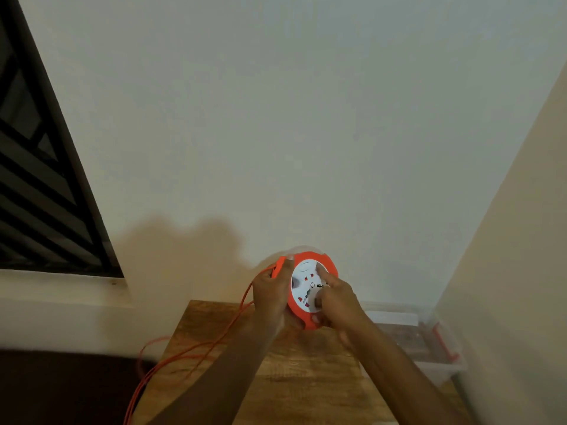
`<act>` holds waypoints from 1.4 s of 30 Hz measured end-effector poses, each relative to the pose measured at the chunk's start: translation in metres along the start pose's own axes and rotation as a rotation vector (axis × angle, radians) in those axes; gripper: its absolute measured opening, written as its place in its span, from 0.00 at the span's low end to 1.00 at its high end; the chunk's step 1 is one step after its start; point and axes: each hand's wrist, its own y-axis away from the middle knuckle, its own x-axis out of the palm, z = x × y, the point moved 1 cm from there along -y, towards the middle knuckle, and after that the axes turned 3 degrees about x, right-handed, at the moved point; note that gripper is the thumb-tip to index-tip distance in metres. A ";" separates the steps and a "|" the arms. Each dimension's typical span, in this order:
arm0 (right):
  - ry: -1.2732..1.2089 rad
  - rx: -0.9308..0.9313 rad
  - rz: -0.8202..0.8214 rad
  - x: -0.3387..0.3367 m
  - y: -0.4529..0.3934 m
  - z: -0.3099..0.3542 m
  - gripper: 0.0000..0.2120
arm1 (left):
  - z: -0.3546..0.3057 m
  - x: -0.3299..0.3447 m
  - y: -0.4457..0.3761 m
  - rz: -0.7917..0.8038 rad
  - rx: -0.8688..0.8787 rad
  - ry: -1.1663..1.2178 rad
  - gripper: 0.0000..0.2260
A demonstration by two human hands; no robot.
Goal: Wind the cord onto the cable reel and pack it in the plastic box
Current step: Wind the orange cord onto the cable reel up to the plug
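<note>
Winding step in hand, judging by the loose cord trailing from the left edge of the cable reel down to the lower left of the frame, in several strands across the corner of the wooden worktop. Reel held up on edge at lower centre, white socket face toward the camera. Left hand wrapped round the orange rim, fingers curled over its top where the cord leaves. Right hand on the white face, fingers pressed on it near the hub, seemingly to turn it. Next move: probably more turns of the hub, with the cord fed in evenly. Plastic box at lower right, clear, seemingly with nothing in it.
</note>
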 end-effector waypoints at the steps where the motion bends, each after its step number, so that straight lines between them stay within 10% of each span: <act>1: 0.078 -0.041 0.009 0.001 0.005 -0.002 0.31 | 0.000 -0.002 -0.002 0.039 -0.028 0.003 0.12; 7: 1.055 -0.657 -0.220 -0.005 0.031 0.010 0.19 | -0.011 -0.011 -0.011 0.212 -0.072 0.077 0.14; 14: 1.475 -0.874 -0.061 -0.022 0.025 0.017 0.30 | -0.023 -0.012 -0.010 0.326 -0.014 0.016 0.17; 19: 1.601 -0.774 -0.085 -0.028 0.019 0.018 0.44 | -0.023 -0.012 -0.009 0.342 -0.002 -0.004 0.14; 42: 1.673 -0.944 -0.140 -0.022 0.007 0.028 0.32 | -0.024 -0.006 -0.004 0.343 0.042 -0.051 0.12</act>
